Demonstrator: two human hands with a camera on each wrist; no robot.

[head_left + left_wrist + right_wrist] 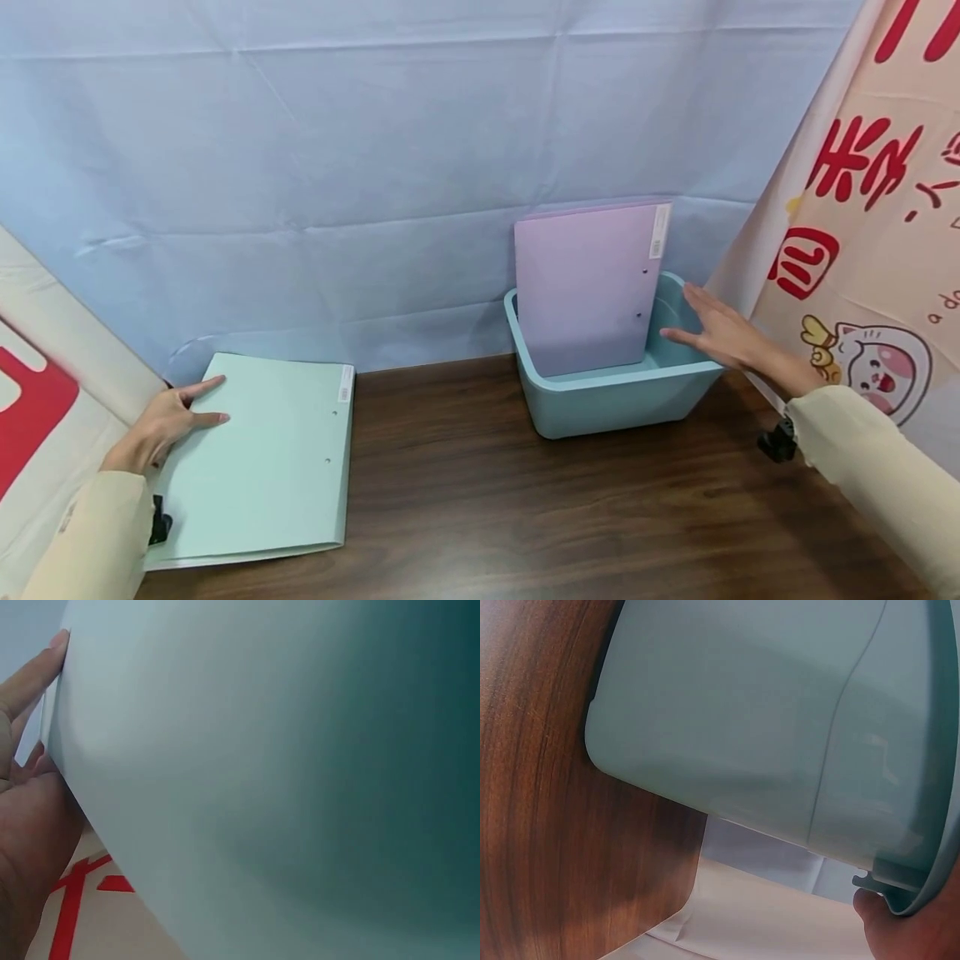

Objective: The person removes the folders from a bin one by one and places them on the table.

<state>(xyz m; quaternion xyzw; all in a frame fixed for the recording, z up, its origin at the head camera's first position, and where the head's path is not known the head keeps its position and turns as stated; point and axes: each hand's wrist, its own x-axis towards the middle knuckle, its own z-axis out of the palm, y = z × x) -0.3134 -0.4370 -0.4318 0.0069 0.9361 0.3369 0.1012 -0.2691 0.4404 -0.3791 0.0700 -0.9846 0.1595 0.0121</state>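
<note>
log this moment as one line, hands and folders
left hand: gripping left edge of green folder | right hand: touching right rim of blue bin | purple folder: standing in blue bin

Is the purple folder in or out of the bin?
In: the purple folder stands inside the bin, its lower edge within, its top sticking out.

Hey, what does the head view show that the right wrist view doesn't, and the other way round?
Only the head view shows the left hand, the pale green folder and the lilac folder standing in the blue-green bin. Only the right wrist view shows a rounded table corner and a small hooked tab at the bin's rim. Both show the bin, the right hand and the brown tabletop.
</note>
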